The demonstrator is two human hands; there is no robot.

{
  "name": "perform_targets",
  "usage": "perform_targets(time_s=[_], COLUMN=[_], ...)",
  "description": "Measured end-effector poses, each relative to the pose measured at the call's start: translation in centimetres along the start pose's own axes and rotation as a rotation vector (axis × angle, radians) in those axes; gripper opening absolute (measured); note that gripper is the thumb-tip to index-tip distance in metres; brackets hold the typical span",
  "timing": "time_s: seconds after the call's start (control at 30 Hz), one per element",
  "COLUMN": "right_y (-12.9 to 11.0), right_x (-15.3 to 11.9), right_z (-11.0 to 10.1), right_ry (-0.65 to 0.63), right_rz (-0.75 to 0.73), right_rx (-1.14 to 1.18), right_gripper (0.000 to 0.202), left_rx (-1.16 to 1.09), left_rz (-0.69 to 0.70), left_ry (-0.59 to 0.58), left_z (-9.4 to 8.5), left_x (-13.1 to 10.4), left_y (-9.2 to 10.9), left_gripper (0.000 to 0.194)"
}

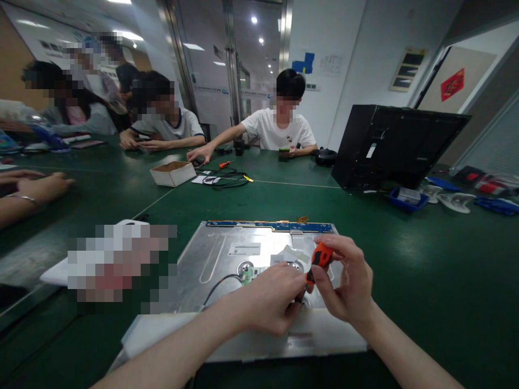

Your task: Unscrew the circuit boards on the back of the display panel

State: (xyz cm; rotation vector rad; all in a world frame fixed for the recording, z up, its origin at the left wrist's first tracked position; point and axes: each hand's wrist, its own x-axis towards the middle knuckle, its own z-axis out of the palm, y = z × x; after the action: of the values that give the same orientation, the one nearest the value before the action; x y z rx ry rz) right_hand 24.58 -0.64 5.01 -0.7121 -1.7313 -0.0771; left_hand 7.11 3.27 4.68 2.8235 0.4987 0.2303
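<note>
My right hand (344, 281) grips the orange and black handle of a screwdriver (322, 255), tilted over a flat metal display panel (219, 243). Curled around the lower end of that tool is my left hand (275, 297), with its fingertips mostly hidden. The screwdriver's tip cannot be made out. A small green circuit board (248, 274) with a dark cable (217, 283) shows beside my left hand, partly covered by it. Along the panel's far edge runs a narrow blue circuit board (263, 226). Whitish sheet material (162, 335) lies at the panel's near edge.
A black monitor-like housing (397, 146) stands at the back right, near a blue tray (407, 200). An open white box (172, 174), a black cable (227, 181) and another orange screwdriver (226, 164) lie across the green table (438, 281). Several people sit around it.
</note>
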Motion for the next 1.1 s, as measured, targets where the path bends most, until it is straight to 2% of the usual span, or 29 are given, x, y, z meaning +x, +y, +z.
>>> perform_targets(time_s=[0.37, 0.77, 0.9, 1.1], right_y=[-0.26, -0.07, -0.02, -0.24], right_x=[0.46, 0.28, 0.40, 0.38], right_z=[0.07, -0.05, 0.10, 0.03], right_ry=[0.031, 0.004, 0.044, 0.031], right_rz=[-0.036, -0.017, -0.041, -0.043], right_rx=[-0.081, 0.001, -0.026, -0.075], right_gripper=[0.042, 0.050, 0.048, 0.044], left_rx=[-0.010, -0.005, -0.006, 0.004], left_rz=[-0.012, 0.008, 0.001, 0.005], left_ry=[-0.015, 0.016, 0.007, -0.007], left_z=[-0.15, -0.02, -0.14, -0.22], left_x=[0.03, 0.04, 0.04, 0.08], left_y=[0.14, -0.02, 0.05, 0.14], left_gripper=[0.011, 0.014, 0.015, 0.012])
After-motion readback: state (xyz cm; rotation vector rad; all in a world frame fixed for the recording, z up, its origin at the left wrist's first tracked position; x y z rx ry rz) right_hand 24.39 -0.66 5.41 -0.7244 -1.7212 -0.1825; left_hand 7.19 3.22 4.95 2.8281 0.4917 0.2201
